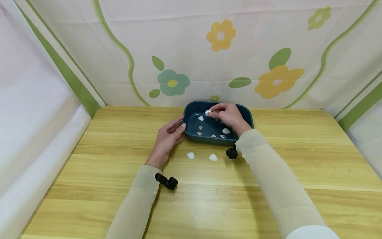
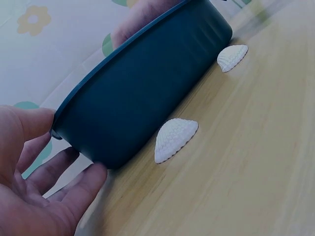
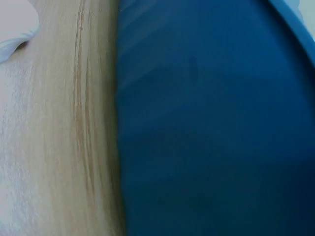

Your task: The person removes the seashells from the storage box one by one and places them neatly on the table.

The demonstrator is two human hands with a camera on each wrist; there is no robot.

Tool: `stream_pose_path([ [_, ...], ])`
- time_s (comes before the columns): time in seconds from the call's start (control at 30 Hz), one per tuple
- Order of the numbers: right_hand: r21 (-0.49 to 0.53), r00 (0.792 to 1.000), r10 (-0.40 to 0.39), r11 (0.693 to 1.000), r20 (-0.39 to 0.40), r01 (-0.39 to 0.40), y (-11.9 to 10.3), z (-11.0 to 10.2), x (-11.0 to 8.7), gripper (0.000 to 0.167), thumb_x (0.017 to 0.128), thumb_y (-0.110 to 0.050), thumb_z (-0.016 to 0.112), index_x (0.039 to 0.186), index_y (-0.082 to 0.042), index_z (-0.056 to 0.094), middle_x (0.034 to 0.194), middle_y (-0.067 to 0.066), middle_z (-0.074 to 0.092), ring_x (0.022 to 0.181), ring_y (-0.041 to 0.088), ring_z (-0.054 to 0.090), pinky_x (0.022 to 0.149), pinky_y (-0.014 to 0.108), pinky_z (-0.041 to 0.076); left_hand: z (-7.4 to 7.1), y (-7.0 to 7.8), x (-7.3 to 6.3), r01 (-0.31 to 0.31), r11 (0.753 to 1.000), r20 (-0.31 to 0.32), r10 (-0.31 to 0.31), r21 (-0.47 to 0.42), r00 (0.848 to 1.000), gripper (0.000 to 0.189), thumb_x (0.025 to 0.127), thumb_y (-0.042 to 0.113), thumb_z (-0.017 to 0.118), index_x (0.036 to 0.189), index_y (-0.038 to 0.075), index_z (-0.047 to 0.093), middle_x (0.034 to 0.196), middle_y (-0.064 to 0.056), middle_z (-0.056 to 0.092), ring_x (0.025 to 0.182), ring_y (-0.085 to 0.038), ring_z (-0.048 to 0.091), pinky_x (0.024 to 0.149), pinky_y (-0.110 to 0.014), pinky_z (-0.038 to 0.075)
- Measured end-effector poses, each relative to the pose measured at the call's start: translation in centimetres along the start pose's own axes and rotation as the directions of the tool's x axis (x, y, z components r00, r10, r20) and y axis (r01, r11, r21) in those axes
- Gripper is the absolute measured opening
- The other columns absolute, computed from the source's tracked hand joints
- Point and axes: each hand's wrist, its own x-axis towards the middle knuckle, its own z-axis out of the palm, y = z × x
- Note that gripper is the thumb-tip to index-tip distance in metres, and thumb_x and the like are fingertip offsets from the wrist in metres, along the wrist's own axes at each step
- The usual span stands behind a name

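A dark blue rectangular basin (image 1: 215, 141) stands on the table by the cloth backdrop, with several small seashells (image 1: 226, 131) inside. My right hand (image 1: 228, 114) reaches over it and pinches a white seashell (image 1: 208, 113) between thumb and fingertips, above the basin floor. At the basin's left end, my left hand (image 1: 168, 136) rests its fingertips against the outer wall, thumb near the rim (image 2: 74, 91). Two white ribbed seashells (image 1: 190, 155) (image 1: 213, 157) lie on the table in front of the basin. The right wrist view shows the basin's outer wall (image 3: 197, 123), not the hand.
The wooden table (image 1: 209, 205) extends to both sides and toward me. Behind it hangs a white cloth (image 1: 191, 39) printed with flowers, close to the basin's far side. Black wrist mounts (image 1: 166, 181) sit on both sleeves.
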Motion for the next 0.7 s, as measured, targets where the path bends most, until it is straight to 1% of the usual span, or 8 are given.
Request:
stream_pose_path([
  [0.13,-0.004,1.000,-0.004,1.000,0.004,0.004,-0.08,-0.06,0.08,0.032,0.102,-0.034,0.077,0.124,-0.012,0.078,0.117,0.007,0.073,0.095,0.026,0.064,0.076,0.030,0.054,0.10,0.04,0.02,-0.010,1.000,-0.002,0.010,-0.019,1.000,0.042,0.105,0.027,0.073,0.146,0.032,0.069,0.155,-0.002,0.063,0.140,-0.022,0.063,0.116,-0.045,0.054],
  [0.3,-0.007,1.000,-0.002,1.000,0.005,0.002,-0.10,-0.05,0.09,0.032,0.101,-0.035,0.077,0.123,-0.011,0.078,0.115,0.007,0.073,0.094,0.027,0.064,0.075,0.030,0.053,0.14,0.02,0.06,-0.025,0.999,-0.008,0.024,-0.034,1.000,0.042,0.105,0.024,0.073,0.147,0.029,0.069,0.154,-0.003,0.063,0.142,-0.020,0.062,0.118,-0.043,0.053],
  [0.5,-0.015,1.000,0.000,1.000,-0.016,0.000,-0.03,-0.09,0.02,0.029,0.101,-0.035,0.077,0.121,-0.013,0.079,0.113,0.006,0.073,0.095,0.028,0.064,0.075,0.030,0.053,0.41,-0.05,-0.03,-0.030,0.999,-0.020,0.029,-0.038,0.999,0.040,0.105,0.024,0.074,0.144,0.030,0.071,0.152,-0.001,0.065,0.139,-0.018,0.063,0.118,-0.040,0.053],
  [0.7,0.030,0.999,-0.016,0.999,-0.037,0.018,-0.78,-0.40,-0.39,0.028,0.101,-0.035,0.077,0.119,-0.014,0.079,0.112,0.004,0.073,0.096,0.030,0.064,0.078,0.035,0.054,0.36,-0.10,-0.15,-0.039,0.998,-0.027,0.038,-0.046,0.999,0.040,0.105,0.025,0.073,0.144,0.031,0.071,0.153,-0.001,0.065,0.140,-0.019,0.062,0.118,-0.041,0.053],
])
